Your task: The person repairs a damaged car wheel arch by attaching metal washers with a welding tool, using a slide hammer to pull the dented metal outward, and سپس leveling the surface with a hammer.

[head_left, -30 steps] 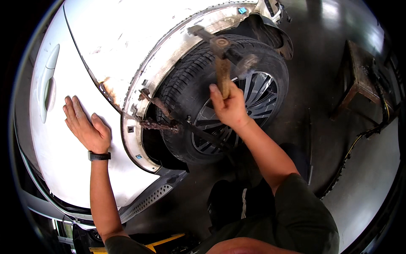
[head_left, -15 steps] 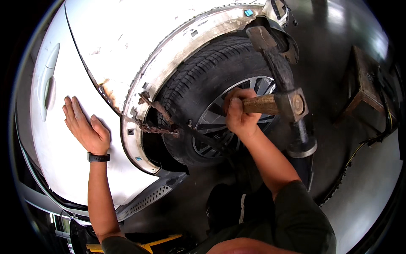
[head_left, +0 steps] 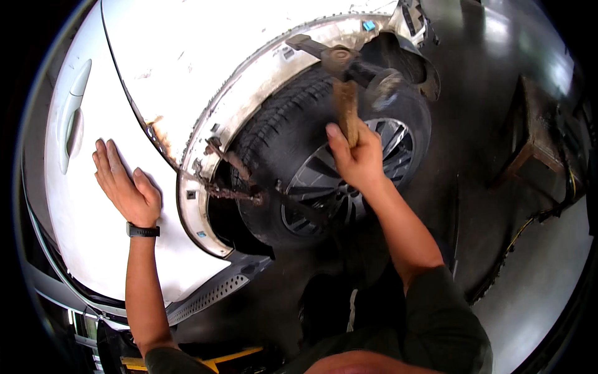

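My right hand [head_left: 358, 153] is closed round the wooden handle of a body hammer [head_left: 341, 57], raised over the tyre [head_left: 280, 118]. Its double-ended metal head lies across the top of the handle, slightly blurred. My left hand [head_left: 128, 187] rests flat with fingers stretched on the white car door [head_left: 106, 249], below the door handle [head_left: 75, 106]. Between my hands a rusty clamp with a chain [head_left: 233, 181] hangs at the rear edge of the wheel arch [head_left: 215, 124]. Scraped, bare metal shows along the arch's rim.
A brown metal stand [head_left: 529, 137] stands on the floor at the right. Near it runs a dark cable [head_left: 514, 246] with a yellow strand. A loose dark liner [head_left: 405, 59] juts from the front of the arch. Below the door is a perforated sill [head_left: 208, 296].
The hammer has swung up and to the left, its head turning from upright at the right to lying across above my right hand. My left hand stays on the door.
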The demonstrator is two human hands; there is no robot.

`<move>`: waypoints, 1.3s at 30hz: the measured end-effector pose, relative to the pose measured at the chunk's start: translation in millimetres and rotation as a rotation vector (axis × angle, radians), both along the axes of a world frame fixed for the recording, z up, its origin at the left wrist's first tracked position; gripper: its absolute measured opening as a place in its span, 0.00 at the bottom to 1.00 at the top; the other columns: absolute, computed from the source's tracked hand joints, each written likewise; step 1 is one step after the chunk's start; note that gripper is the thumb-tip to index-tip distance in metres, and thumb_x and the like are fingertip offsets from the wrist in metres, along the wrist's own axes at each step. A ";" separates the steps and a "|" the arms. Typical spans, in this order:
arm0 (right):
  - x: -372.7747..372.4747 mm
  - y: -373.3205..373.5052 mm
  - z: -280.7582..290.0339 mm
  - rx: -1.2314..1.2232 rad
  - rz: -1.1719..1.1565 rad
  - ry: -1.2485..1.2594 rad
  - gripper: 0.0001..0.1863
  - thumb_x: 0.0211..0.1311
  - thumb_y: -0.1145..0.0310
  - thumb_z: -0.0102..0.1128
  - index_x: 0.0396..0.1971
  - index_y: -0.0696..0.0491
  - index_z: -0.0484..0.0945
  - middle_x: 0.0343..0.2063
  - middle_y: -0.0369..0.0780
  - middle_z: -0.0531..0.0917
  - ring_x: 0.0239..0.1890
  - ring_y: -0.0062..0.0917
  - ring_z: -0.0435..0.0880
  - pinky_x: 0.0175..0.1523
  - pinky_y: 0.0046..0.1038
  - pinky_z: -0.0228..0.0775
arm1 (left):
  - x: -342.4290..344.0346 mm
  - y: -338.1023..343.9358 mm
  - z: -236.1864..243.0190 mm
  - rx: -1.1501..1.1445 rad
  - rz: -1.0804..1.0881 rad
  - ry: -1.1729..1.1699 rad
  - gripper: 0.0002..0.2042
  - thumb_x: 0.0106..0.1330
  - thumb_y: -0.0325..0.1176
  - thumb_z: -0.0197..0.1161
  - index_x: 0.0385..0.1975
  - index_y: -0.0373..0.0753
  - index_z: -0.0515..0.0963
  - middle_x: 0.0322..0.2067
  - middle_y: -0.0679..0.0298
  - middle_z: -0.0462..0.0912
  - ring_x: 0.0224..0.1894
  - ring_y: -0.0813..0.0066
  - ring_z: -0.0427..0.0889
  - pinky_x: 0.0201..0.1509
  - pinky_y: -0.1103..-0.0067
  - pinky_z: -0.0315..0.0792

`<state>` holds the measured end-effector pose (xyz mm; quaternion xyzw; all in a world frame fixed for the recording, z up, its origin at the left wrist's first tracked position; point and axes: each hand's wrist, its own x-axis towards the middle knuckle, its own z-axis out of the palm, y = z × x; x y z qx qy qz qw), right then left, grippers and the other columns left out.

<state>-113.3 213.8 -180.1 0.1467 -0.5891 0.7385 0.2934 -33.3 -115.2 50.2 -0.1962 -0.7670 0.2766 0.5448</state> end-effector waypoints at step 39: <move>223.0 173.9 -448.5 1.040 0.104 -1.477 0.26 0.61 0.57 0.63 0.57 0.53 0.78 0.51 0.58 0.82 0.60 0.53 0.78 0.61 0.47 0.73 | -2.8 -2.8 -5.4 0.042 -0.088 -0.061 0.31 0.71 0.40 0.50 0.72 0.29 0.62 0.74 0.43 0.60 0.78 0.44 0.53 0.79 0.52 0.45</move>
